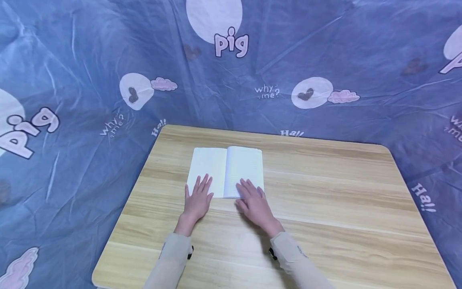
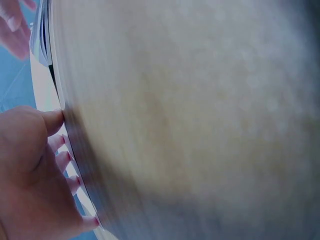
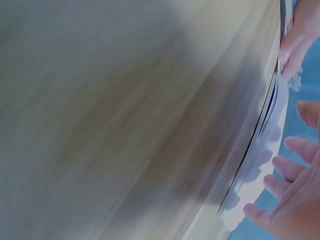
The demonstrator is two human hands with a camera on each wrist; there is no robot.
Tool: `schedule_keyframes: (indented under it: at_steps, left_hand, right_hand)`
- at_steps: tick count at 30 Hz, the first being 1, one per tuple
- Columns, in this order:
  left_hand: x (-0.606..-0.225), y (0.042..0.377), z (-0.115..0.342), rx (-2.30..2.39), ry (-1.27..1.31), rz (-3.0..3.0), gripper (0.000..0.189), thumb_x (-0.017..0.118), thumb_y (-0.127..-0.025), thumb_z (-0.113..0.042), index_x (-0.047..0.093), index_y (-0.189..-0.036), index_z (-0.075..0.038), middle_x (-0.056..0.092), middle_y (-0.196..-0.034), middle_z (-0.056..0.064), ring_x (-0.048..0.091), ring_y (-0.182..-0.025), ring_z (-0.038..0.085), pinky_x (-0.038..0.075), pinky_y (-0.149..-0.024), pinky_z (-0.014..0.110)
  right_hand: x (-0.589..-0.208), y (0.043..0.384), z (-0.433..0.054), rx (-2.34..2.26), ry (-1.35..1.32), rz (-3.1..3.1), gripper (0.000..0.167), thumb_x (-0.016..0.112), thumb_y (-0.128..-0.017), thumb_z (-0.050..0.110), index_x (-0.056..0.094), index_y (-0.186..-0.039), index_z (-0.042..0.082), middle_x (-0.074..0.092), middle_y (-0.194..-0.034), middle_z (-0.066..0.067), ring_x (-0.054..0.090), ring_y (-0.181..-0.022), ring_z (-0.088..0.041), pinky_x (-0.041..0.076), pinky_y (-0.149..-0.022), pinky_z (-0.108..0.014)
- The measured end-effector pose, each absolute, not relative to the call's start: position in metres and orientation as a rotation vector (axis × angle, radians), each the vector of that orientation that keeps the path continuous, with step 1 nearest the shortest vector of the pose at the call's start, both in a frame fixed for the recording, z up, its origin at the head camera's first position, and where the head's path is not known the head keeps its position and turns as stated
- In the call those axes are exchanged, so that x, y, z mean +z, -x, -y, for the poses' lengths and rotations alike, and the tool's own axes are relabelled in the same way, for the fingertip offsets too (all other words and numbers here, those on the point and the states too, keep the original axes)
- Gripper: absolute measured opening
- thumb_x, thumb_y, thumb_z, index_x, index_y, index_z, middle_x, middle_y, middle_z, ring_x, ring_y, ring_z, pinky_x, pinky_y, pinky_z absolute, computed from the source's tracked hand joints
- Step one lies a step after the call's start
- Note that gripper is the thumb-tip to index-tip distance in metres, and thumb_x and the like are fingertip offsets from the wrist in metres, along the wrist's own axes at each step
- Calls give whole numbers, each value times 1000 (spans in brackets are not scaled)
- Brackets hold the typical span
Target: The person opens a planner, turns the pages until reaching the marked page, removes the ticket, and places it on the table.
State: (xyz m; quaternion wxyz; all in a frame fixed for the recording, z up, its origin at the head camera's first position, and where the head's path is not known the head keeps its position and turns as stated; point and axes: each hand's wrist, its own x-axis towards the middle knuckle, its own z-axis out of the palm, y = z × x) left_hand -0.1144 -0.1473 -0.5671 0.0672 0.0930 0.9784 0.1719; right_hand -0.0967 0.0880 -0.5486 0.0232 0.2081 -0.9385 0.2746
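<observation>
An open notebook (image 1: 244, 164) with a blank left page and a faintly lined right page lies on the wooden table (image 1: 343, 192). My left hand (image 1: 197, 202) rests with spread fingers on the lower part of the left page. In the left wrist view, the thumb (image 2: 54, 121) touches down at the near edge. Over the lower right page is my right hand (image 1: 255, 205), its fingers apart and extended. The right wrist view shows that hand (image 3: 295, 195) a little above the paper (image 3: 257, 160), casting finger shadows on it. Neither hand grips anything.
Blue cloth (image 1: 231, 108) with printed words and shapes hangs behind the table and at both sides. Bare wood stretches to the right of the notebook and toward the near side. Both forearms wear light sleeves (image 1: 171, 257).
</observation>
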Motion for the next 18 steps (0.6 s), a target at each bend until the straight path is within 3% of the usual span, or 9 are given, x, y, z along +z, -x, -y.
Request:
schedule_keyframes:
  at_steps: [9, 18]
  left_hand:
    - [-565, 114, 147, 547, -280, -2947, 57, 41, -106, -31, 23, -157, -17, 12, -164, 0, 2, -150, 27, -6, -113, 65]
    - [-565, 113, 147, 545, -280, -2950, 57, 41, -105, -32, 23, -157, -17, 12, -164, 0, 2, -150, 27, -6, -113, 65]
  right_hand:
    - [-548, 105, -123, 951, -399, 2883, 59, 68, -93, 22, 46, -143, 1, 39, -150, -22, 31, -140, -41, 23, -109, -67]
    - [-555, 104, -133, 815, -407, 2953, 60, 66, -94, 27, 46, -143, -2, 39, -151, -20, 29, -142, -39, 22, -109, -67]
